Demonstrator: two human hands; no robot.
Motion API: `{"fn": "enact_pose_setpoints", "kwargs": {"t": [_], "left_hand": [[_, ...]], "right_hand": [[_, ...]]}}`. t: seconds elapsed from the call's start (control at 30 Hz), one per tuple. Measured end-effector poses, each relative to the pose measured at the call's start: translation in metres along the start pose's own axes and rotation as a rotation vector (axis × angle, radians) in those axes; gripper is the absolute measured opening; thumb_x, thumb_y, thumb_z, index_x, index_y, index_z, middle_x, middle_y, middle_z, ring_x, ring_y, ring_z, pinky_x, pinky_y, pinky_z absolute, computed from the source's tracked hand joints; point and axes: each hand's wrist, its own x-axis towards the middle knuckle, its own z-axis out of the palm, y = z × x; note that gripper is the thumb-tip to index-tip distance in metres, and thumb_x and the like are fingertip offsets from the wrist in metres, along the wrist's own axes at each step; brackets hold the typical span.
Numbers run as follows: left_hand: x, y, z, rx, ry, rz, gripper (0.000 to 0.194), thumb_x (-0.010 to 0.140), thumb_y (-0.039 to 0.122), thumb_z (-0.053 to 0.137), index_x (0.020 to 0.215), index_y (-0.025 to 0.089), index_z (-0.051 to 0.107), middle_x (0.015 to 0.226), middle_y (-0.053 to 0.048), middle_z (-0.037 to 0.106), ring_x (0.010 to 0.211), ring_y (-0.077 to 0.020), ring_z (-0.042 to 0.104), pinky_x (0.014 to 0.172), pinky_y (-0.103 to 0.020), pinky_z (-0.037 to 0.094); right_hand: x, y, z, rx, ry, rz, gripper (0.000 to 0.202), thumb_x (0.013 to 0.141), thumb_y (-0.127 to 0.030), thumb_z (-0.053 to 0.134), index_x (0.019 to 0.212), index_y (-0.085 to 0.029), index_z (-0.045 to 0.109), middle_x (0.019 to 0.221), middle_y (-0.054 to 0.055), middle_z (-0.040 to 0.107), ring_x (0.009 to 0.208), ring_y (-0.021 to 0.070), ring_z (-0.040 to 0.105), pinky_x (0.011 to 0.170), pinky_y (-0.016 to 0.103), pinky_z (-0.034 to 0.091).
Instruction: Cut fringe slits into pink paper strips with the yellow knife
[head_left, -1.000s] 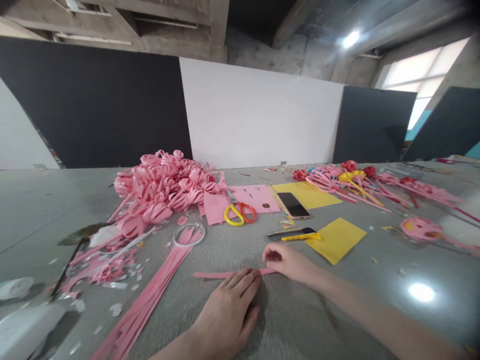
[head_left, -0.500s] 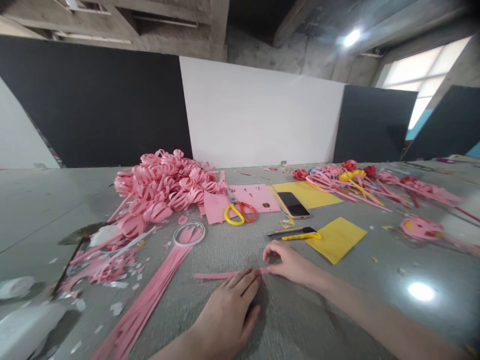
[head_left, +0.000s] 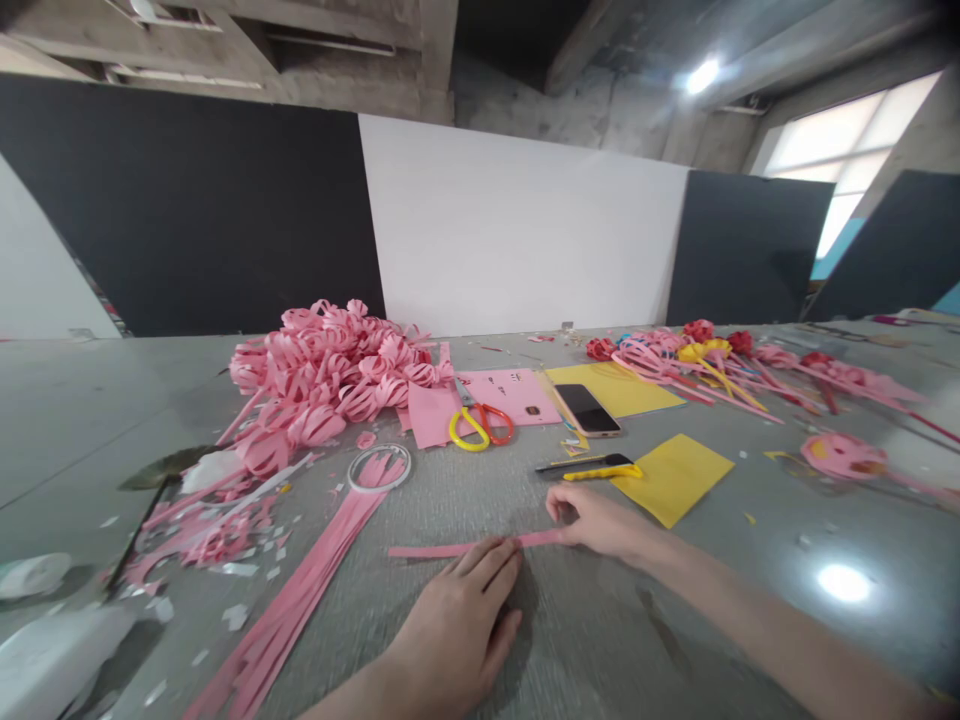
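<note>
A narrow pink paper strip (head_left: 429, 551) lies across the grey tabletop in front of me. My left hand (head_left: 459, 620) rests on it, palm down with the fingers flat, pressing its middle against the surface. At the strip's right end, my right hand (head_left: 596, 518) pinches the paper between thumb and fingers. Just beyond that hand are a utility knife (head_left: 600, 466) with a yellow and black handle and a yellow paper sheet (head_left: 679, 480). To the left, a bundle of long pink strips (head_left: 319, 575) runs through a white tape ring (head_left: 360, 488).
Pink paper curls (head_left: 322, 370) are heaped at the back left. Scissors (head_left: 480, 425) and a phone (head_left: 589, 410) lie ahead on paper sheets. Paper flowers (head_left: 697, 350) spread at the back right. Paper scraps and a white box (head_left: 64, 650) sit at the left.
My right hand has slid a little to the right along the strip, so more pink paper shows between the hands. My left hand has stayed in place.
</note>
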Motion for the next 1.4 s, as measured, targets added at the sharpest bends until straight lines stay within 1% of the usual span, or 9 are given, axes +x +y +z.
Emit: {"fn": "enact_pose_setpoints", "kwargs": {"t": [0.23, 0.47, 0.67, 0.77, 0.9, 1.03, 1.2, 1.3, 1.4], "left_hand": [[-0.001, -0.001, 0.001, 0.008, -0.018, -0.009, 0.044, 0.083, 0.023, 0.039, 0.127, 0.019, 0.034, 0.133, -0.002, 0.036, 0.120, -0.0190, 0.031, 0.099, -0.036, 0.030], [0.001, -0.002, 0.000, 0.002, -0.025, -0.014, 0.046, 0.083, 0.023, 0.039, 0.128, 0.020, 0.032, 0.134, -0.002, 0.035, 0.121, -0.0193, 0.030, 0.098, -0.036, 0.032], [-0.001, -0.003, 0.002, -0.021, 0.003, 0.005, 0.046, 0.083, 0.023, 0.040, 0.128, 0.022, 0.031, 0.133, -0.002, 0.036, 0.120, -0.0197, 0.031, 0.098, -0.036, 0.032], [-0.001, -0.003, 0.001, -0.034, 0.005, 0.018, 0.045, 0.083, 0.022, 0.040, 0.127, 0.022, 0.031, 0.132, -0.003, 0.037, 0.120, -0.0199, 0.031, 0.098, -0.036, 0.032], [0.000, 0.001, -0.005, -0.042, 0.005, 0.060, 0.041, 0.083, 0.017, 0.038, 0.124, 0.022, 0.035, 0.124, -0.003, 0.043, 0.118, -0.0199, 0.032, 0.097, -0.036, 0.033], [0.001, 0.006, -0.010, -0.032, 0.011, 0.119, 0.032, 0.083, 0.011, 0.035, 0.113, 0.019, 0.045, 0.109, -0.006, 0.049, 0.115, -0.0208, 0.034, 0.096, -0.034, 0.034], [-0.003, 0.006, -0.007, -0.096, 0.018, 0.061, 0.024, 0.079, 0.008, 0.039, 0.099, 0.017, 0.049, 0.100, -0.007, 0.048, 0.105, -0.0205, 0.042, 0.088, -0.032, 0.040], [-0.005, 0.002, -0.006, -0.170, 0.032, 0.046, 0.035, 0.069, -0.002, 0.039, 0.096, 0.018, 0.048, 0.100, -0.006, 0.047, 0.103, -0.0181, 0.043, 0.088, -0.029, 0.039], [-0.004, 0.000, -0.008, -0.235, 0.036, 0.048, 0.045, 0.062, -0.005, 0.038, 0.099, 0.020, 0.046, 0.102, -0.004, 0.045, 0.099, -0.0159, 0.044, 0.086, -0.027, 0.039]], "right_hand": [[0.007, 0.014, -0.006, 0.032, -0.081, 0.071, 0.023, 0.050, -0.004, 0.051, 0.059, -0.019, 0.037, 0.058, -0.006, 0.036, 0.052, 0.0083, 0.034, 0.047, 0.019, 0.021], [0.013, 0.025, -0.013, 0.054, -0.151, 0.023, 0.025, 0.046, -0.002, 0.051, 0.060, -0.019, 0.039, 0.059, -0.006, 0.035, 0.055, 0.0083, 0.032, 0.048, 0.019, 0.023], [0.014, 0.029, -0.022, 0.056, -0.195, -0.016, 0.024, 0.044, 0.000, 0.044, 0.059, -0.018, 0.039, 0.056, -0.006, 0.035, 0.054, 0.0086, 0.033, 0.047, 0.019, 0.022], [0.014, 0.028, -0.023, 0.046, -0.188, -0.031, 0.023, 0.046, -0.001, 0.041, 0.061, -0.018, 0.044, 0.057, -0.005, 0.038, 0.056, 0.0093, 0.036, 0.048, 0.019, 0.024], [0.012, 0.023, -0.020, 0.053, -0.142, -0.079, 0.018, 0.056, -0.006, 0.043, 0.068, -0.018, 0.048, 0.065, -0.004, 0.046, 0.062, 0.0106, 0.043, 0.055, 0.020, 0.030], [0.009, 0.013, -0.012, 0.047, -0.030, -0.178, 0.008, 0.065, -0.011, 0.047, 0.068, -0.018, 0.048, 0.065, -0.003, 0.049, 0.063, 0.0112, 0.046, 0.058, 0.021, 0.034], [0.003, 0.004, 0.007, -0.043, 0.136, -0.391, 0.012, 0.069, -0.008, 0.043, 0.071, -0.019, 0.048, 0.070, -0.001, 0.052, 0.063, 0.0111, 0.048, 0.060, 0.022, 0.038], [-0.002, 0.003, 0.021, -0.132, 0.218, -0.571, 0.018, 0.072, -0.008, 0.043, 0.085, -0.018, 0.052, 0.091, 0.004, 0.054, 0.084, 0.0140, 0.051, 0.076, 0.027, 0.039], [-0.004, 0.004, 0.029, -0.254, 0.157, -0.741, 0.037, 0.075, -0.009, 0.043, 0.111, -0.018, 0.047, 0.121, 0.008, 0.045, 0.113, 0.0167, 0.037, 0.093, 0.033, 0.030]]}}
